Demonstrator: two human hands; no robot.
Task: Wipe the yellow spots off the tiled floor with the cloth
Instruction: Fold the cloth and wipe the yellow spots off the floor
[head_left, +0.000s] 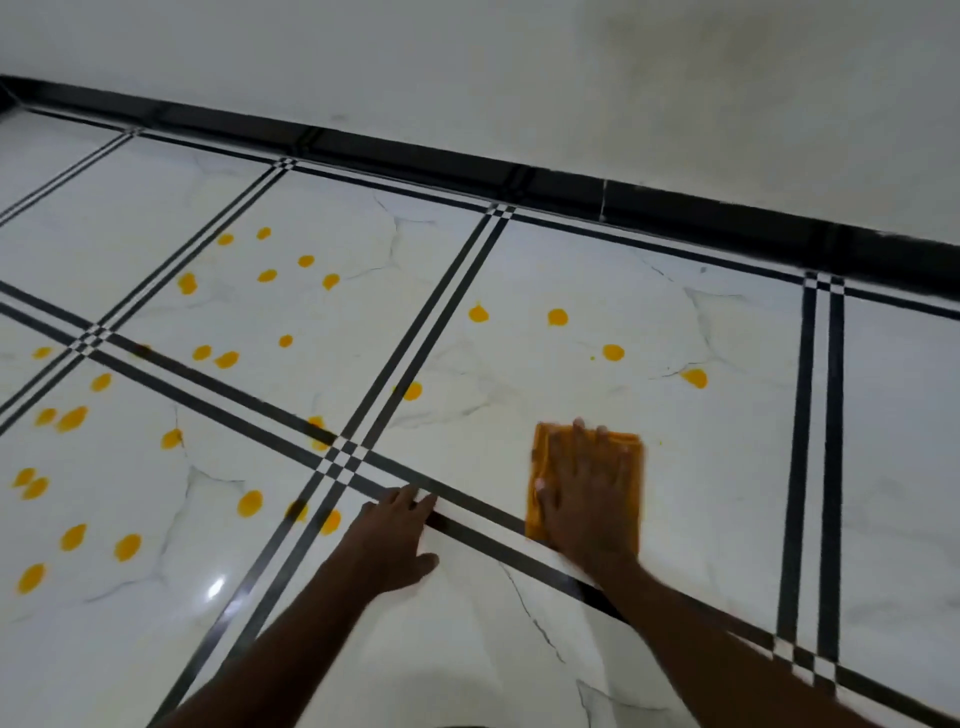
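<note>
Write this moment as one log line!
right hand: flat on orange cloth | left hand: braced on floor | yellow spots: many left

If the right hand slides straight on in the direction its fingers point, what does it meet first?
Probably bare white tile. The right hand, flat on the orange folded cloth, points towards the wall; the nearest round yellow spot lies about in that line, though depth is uncertain.

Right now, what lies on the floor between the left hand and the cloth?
In the head view, between the left hand and the cloth lie only bare white tile and the black border stripes; no yellow spots.
</note>
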